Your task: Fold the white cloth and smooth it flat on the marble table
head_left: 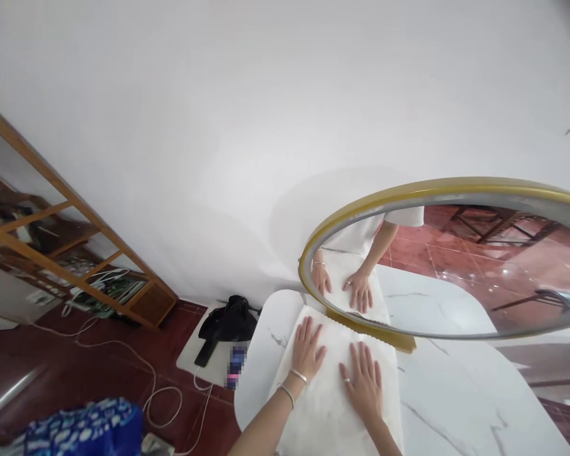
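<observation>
A white cloth with a scalloped far edge lies spread on the white marbled table. On its left part my left hand rests flat, fingers spread, with two bangles at the wrist. My right hand lies flat on the right part of the cloth, fingers apart, a ring on one finger. Neither hand holds anything. Just beyond the cloth stands an oval mirror with a gold frame, which reflects both hands and part of the cloth.
Left of the table, a low white surface bears a black bag and a dark phone. A wooden shelf leans into view at the far left. White cables and a blue patterned cloth are at lower left.
</observation>
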A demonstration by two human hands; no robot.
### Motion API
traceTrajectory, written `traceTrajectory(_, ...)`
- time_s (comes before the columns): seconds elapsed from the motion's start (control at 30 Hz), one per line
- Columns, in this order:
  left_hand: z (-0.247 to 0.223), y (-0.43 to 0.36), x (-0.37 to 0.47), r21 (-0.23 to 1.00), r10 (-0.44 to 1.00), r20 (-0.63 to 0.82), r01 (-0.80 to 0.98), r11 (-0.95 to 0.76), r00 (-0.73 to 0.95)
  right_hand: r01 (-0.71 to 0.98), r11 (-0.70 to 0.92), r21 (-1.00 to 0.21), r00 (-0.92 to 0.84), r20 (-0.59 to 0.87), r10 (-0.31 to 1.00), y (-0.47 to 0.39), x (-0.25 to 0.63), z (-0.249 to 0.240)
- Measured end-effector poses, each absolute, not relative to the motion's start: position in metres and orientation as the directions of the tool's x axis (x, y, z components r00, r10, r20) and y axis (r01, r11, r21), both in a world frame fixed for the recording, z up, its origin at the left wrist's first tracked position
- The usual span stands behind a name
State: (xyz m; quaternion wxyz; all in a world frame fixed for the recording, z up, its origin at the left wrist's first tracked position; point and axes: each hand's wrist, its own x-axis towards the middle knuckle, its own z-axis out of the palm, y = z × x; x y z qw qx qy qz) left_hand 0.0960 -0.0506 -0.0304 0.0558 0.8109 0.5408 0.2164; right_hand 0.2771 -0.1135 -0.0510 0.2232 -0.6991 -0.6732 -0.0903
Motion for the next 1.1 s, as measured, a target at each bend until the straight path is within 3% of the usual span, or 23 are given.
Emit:
traceTrajectory(0.43, -0.018, -0.017, 0.01, 0.284, 0.934, 0.324, 0.926, -0.249, 0.152, 0.943, 0.303, -0.137, -0.22, 0.427, 0.877, -0.042, 0.192, -0.033)
traceTrajectory(0.8, -0.017, 0.07, -0.004, 0.262, 0.939, 0.285, 0.926, -0.271, 0.194, 0.966, 0.002, -0.259, 0.061, 0.236, 0.97, 0.066, 0.162, -0.046)
traceTrajectory(0.93, -0.013, 0.042, -0.006, 0.271, 0.938, 0.282, 0.921, -0.28, 0.202, 0.966, 0.041, -0.256, 0.028, 0.258, 0.966, 0.053, 0.163, -0.043)
traceTrajectory(1.1, -0.006, -0.071, -0.019, 0.305, 0.964, 0.218, 0.927, -0.218, 0.155, 0.954, 0.211, -0.214, -0.102, 0.431, 0.896, -0.002, 0.169, -0.041)
